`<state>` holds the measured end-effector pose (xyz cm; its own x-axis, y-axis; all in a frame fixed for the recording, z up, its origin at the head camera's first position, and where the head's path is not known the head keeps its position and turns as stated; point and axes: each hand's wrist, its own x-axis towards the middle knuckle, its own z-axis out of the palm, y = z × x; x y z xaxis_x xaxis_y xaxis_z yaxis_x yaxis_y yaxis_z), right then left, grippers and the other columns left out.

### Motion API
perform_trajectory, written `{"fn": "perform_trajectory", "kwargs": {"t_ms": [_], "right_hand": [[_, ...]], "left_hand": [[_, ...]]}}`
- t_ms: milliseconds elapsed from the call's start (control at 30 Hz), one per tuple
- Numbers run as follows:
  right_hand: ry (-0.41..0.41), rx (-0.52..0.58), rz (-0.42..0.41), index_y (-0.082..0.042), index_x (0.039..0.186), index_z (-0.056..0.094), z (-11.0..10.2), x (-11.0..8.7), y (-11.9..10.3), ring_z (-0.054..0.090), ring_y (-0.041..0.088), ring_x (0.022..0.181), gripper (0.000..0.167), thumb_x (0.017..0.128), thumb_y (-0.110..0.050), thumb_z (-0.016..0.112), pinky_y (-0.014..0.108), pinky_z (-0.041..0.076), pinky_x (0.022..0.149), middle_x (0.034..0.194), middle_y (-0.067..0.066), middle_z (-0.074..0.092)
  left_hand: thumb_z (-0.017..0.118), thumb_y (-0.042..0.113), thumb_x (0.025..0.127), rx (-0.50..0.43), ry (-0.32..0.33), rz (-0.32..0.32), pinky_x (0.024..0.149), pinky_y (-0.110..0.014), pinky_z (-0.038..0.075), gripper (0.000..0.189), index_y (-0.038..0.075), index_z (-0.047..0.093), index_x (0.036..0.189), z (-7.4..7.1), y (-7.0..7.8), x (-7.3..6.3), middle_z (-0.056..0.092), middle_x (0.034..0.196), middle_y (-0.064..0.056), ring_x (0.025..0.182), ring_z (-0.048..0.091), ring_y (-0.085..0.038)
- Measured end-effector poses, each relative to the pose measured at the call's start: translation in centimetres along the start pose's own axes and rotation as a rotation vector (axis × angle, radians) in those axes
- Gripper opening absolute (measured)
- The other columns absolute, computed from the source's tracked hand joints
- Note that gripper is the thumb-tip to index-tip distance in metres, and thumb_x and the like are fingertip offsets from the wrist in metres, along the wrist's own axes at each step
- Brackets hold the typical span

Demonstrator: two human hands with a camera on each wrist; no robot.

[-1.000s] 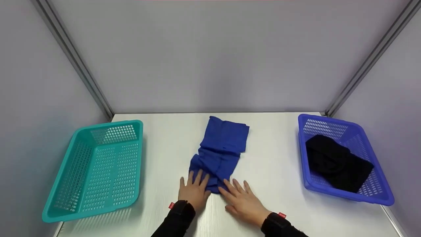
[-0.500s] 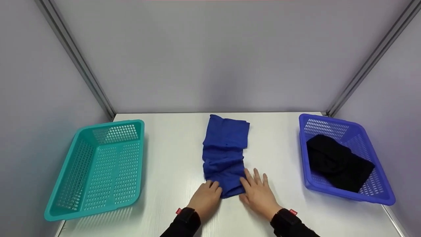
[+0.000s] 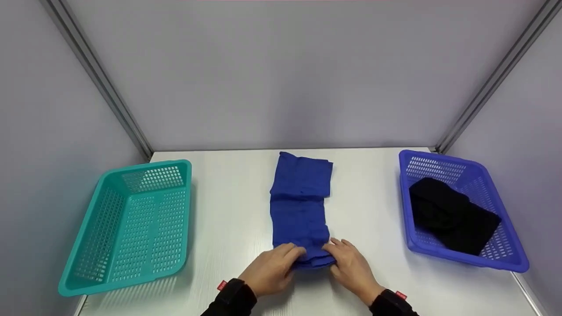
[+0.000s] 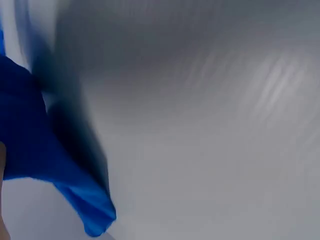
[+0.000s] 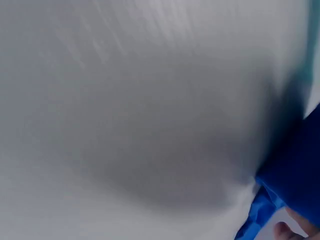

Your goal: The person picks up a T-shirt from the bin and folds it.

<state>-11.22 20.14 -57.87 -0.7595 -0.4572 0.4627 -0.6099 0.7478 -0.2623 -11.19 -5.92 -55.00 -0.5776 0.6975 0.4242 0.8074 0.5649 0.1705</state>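
A folded blue cloth (image 3: 300, 215) lies lengthwise down the middle of the table, creased across its upper half. My left hand (image 3: 272, 267) grips its near left corner, thumb and fingers bent over the edge. At the near right corner my right hand (image 3: 353, 270) pinches the same edge. In the left wrist view, the blue cloth (image 4: 25, 130) stands a little off the table with a shadow beneath it. The right wrist view catches the blue cloth (image 5: 295, 170) at its right side, with fingertips (image 5: 282, 230) below it. Most of each hand is outside its own wrist view.
On the left of the white table (image 3: 228, 197) stands a green perforated basket (image 3: 186, 219) with nothing in it. A purple-blue basket (image 3: 406, 219) on the right holds a black cloth (image 3: 452, 215). Grey panels (image 3: 290, 74) enclose the table at the back and both sides.
The blue cloth has become straighter and smoother, its lower half shifted right. Both hands, earlier spread flat on it, now grip its near edge, which is slightly raised.
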Motion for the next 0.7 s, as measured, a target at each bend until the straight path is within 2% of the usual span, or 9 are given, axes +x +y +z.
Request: {"fn": "perform_trajectory", "kwargs": {"t_ms": [67, 133, 200, 267, 333, 433, 533, 633, 700], "right_hand": [[0.045, 0.062, -0.01, -0.008, 0.106, 0.074, -1.0, -0.1, 0.2, 0.074, 0.017, 0.09, 0.039, 0.071, 0.008, 0.073, 0.037, 0.059, 0.079, 0.1, 0.004, 0.078], [0.068, 0.142, -0.048, -0.01, 0.105, 0.075, -2.1, -0.1, 0.3, 0.07, 0.007, 0.079, 0.035, 0.075, 0.007, 0.077, 0.028, 0.057, 0.068, 0.093, -0.002, 0.078], [0.08, 0.213, -0.099, -0.011, 0.104, 0.076, -3.3, 0.0, 0.6, 0.068, 0.001, 0.076, 0.033, 0.077, 0.007, 0.079, 0.022, 0.054, 0.064, 0.091, -0.006, 0.077], [0.085, 0.285, -0.136, -0.013, 0.103, 0.075, -4.4, 0.1, 0.8, 0.067, 0.001, 0.078, 0.033, 0.077, 0.008, 0.081, 0.018, 0.053, 0.066, 0.091, -0.007, 0.077], [0.088, 0.356, -0.157, -0.014, 0.102, 0.075, -5.4, 0.2, 1.0, 0.069, 0.003, 0.079, 0.035, 0.077, 0.009, 0.081, 0.017, 0.053, 0.07, 0.091, -0.007, 0.076], [0.016, 0.507, -0.154, -0.017, 0.109, 0.076, -6.7, 0.4, 1.1, 0.073, 0.007, 0.086, 0.037, 0.083, 0.009, 0.078, 0.017, 0.055, 0.075, 0.098, -0.006, 0.078], [-0.103, 0.687, -0.133, -0.014, 0.113, 0.074, -7.5, 0.6, 1.0, 0.071, 0.006, 0.088, 0.033, 0.09, 0.01, 0.071, 0.021, 0.057, 0.074, 0.1, 0.0, 0.078], [-0.229, 0.856, -0.07, -0.01, 0.11, 0.071, -8.0, 0.8, 0.8, 0.062, 0.0, 0.078, 0.025, 0.096, 0.01, 0.064, 0.021, 0.052, 0.063, 0.087, 0.002, 0.072], [-0.3, 0.954, -0.01, -0.005, 0.106, 0.068, -8.3, 0.9, 0.6, 0.058, -0.001, 0.077, 0.017, 0.098, 0.008, 0.061, 0.021, 0.051, 0.063, 0.084, 0.0, 0.066]], "left_hand": [[0.081, 0.002, 0.083, -0.005, 0.021, 0.019, 0.085, -0.026, 0.055, 0.04, 0.011, 0.066, 0.118, -0.5, -0.3, -0.1, 0.064, 0.106, 0.001, 0.097, 0.063, -0.013], [0.081, -0.003, 0.081, -0.001, 0.071, 0.02, 0.088, -0.03, 0.054, 0.036, 0.011, 0.068, 0.111, -0.7, -0.5, -0.1, 0.065, 0.104, 0.001, 0.097, 0.063, -0.015], [0.079, -0.006, 0.079, -0.052, 0.119, -0.001, 0.092, -0.035, 0.052, 0.033, 0.01, 0.07, 0.106, -1.1, -0.5, -0.1, 0.068, 0.105, 0.001, 0.102, 0.064, -0.019], [0.077, -0.007, 0.077, -0.141, 0.132, -0.032, 0.099, -0.042, 0.051, 0.033, 0.01, 0.069, 0.105, -1.5, -0.3, -0.2, 0.073, 0.111, 0.0, 0.112, 0.066, -0.022], [0.074, -0.006, 0.079, -0.294, 0.093, -0.078, 0.103, -0.041, 0.051, 0.033, 0.009, 0.068, 0.108, -2.1, 0.0, -0.2, 0.074, 0.118, 0.0, 0.119, 0.066, -0.021], [0.068, -0.004, 0.084, -0.562, -0.009, -0.182, 0.094, -0.029, 0.054, 0.026, 0.012, 0.061, 0.103, -3.1, 0.6, -0.2, 0.074, 0.124, 0.001, 0.112, 0.068, -0.011], [0.061, -0.001, 0.085, -0.747, -0.095, -0.276, 0.075, -0.018, 0.047, 0.021, 0.014, 0.052, 0.096, -3.9, 1.1, 0.1, 0.073, 0.103, 0.011, 0.088, 0.061, 0.0], [0.058, 0.002, 0.084, -0.854, -0.158, -0.318, 0.069, -0.019, 0.039, 0.019, 0.015, 0.047, 0.094, -4.6, 1.5, 0.6, 0.052, 0.082, 0.014, 0.075, 0.05, 0.0], [0.057, 0.004, 0.085, -0.937, -0.199, -0.351, 0.07, -0.02, 0.037, 0.017, 0.014, 0.048, 0.096, -4.9, 1.5, 0.9, 0.045, 0.081, 0.011, 0.075, 0.047, -0.003]]}}
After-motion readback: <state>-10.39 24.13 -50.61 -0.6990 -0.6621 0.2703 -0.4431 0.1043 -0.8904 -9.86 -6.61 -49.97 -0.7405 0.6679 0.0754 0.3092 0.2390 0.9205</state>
